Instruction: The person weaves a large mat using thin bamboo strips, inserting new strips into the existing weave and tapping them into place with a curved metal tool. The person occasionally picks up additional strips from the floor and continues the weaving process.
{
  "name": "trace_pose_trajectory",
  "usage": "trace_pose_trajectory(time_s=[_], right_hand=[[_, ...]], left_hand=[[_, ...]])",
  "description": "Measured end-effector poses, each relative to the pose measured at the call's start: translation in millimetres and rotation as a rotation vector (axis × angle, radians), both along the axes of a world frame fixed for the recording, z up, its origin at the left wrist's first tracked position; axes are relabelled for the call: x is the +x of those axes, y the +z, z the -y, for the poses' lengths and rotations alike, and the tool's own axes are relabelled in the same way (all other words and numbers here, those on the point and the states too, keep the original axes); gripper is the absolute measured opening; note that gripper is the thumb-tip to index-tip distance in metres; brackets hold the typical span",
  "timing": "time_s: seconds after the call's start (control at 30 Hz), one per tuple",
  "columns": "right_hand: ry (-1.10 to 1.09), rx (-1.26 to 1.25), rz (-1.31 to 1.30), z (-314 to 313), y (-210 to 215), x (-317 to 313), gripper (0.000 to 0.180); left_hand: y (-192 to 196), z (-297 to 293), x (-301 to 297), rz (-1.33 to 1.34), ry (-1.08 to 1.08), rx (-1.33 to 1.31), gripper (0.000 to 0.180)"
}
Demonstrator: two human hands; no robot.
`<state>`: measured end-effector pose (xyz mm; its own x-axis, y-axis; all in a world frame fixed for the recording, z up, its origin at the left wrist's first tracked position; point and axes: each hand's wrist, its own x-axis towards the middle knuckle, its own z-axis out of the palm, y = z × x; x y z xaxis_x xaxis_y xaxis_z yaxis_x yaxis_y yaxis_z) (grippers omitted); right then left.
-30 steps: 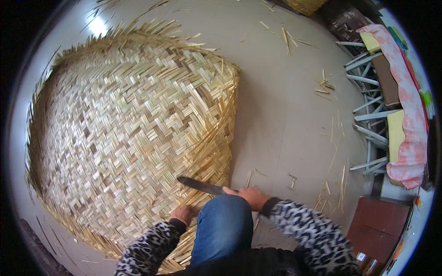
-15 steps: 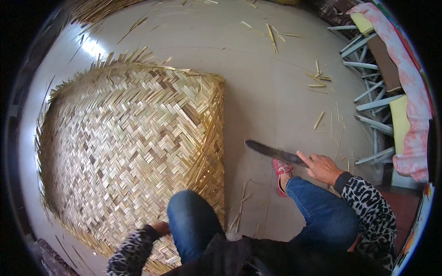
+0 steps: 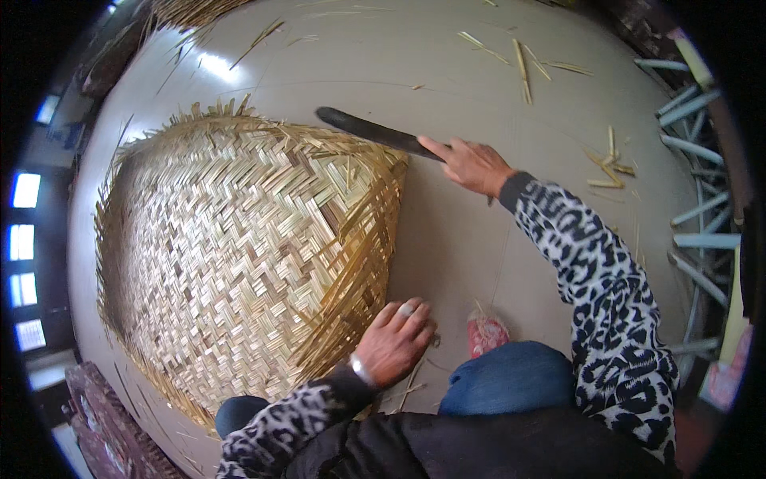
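A large woven mat of pale split strips, in a herringbone weave, lies on the floor at left. Its borders curl upward and end in loose strips. My right hand grips a long dark knife, index finger stretched along the blade. The blade points left and reaches over the mat's far right corner; whether it touches cannot be told. My left hand, with a ring, is at the mat's near right edge. Its fingers are loosely bent and a little apart, with no held thing visible.
Cut strip scraps are scattered on the grey floor. Several pale stool legs stand along the right side. A dark carved piece of furniture is at the lower left. A bundle of strips lies at the far left.
My right hand has carried the knife forward and left, from above my shoe to the mat's far right corner. My left hand has come from beside my knee to the mat's right edge.
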<state>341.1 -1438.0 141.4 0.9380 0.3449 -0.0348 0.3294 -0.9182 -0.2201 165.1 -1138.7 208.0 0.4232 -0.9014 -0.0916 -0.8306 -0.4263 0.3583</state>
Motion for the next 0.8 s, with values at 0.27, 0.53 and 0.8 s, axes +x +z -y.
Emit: trace_pose_trajectory(time_s=[0.27,0.53,0.8], right_hand=[[0.459,-0.091,0.072,-60.1,-42.4,140.9,0.053],[0.494,-0.037,0.035,-63.1,-91.3,152.6,0.055],[0.443,0.039,0.031,-61.0,-105.9,148.3,0.066]], left_hand=[[-89.4,67.3,75.6,0.313,0.172,0.084,0.047],[-116.3,55.3,144.9,0.661,0.32,0.295,0.058],[-150.7,22.3,178.1,0.39,0.403,0.223,0.083]])
